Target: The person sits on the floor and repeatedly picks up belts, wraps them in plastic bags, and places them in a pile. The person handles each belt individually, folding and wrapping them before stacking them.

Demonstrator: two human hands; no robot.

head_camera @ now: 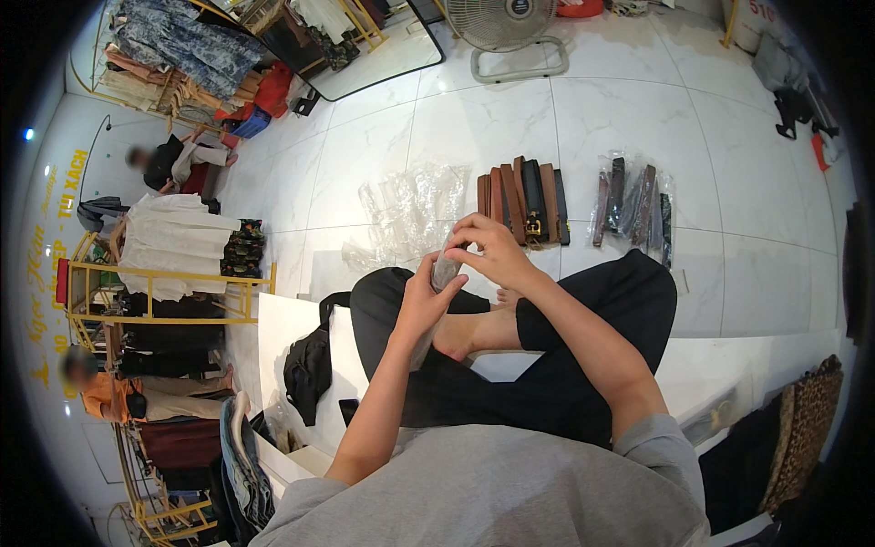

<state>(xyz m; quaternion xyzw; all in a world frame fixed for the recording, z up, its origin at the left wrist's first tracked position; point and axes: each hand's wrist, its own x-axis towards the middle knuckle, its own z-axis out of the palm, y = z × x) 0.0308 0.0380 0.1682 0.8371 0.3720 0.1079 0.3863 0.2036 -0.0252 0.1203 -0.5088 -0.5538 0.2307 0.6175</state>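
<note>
My left hand is closed around a long, narrow item in a clear plastic sleeve, held above my crossed legs. At the upper end of that sleeve, my right hand pinches with thumb and fingertips. What lies inside the sleeve cannot be told. Beyond my hands, a row of rolled or folded belts, brown, tan and black, some with brass-coloured buckles, rests on the tiled floor. Left of them is a pile of crumpled clear plastic sleeves. To the right lie several dark belts in plastic sleeves.
I sit cross-legged on a white platform. A black waist bag and a dark phone-like object lie at left. Clothes racks and two people are farther left. A floor fan and a mirror stand ahead.
</note>
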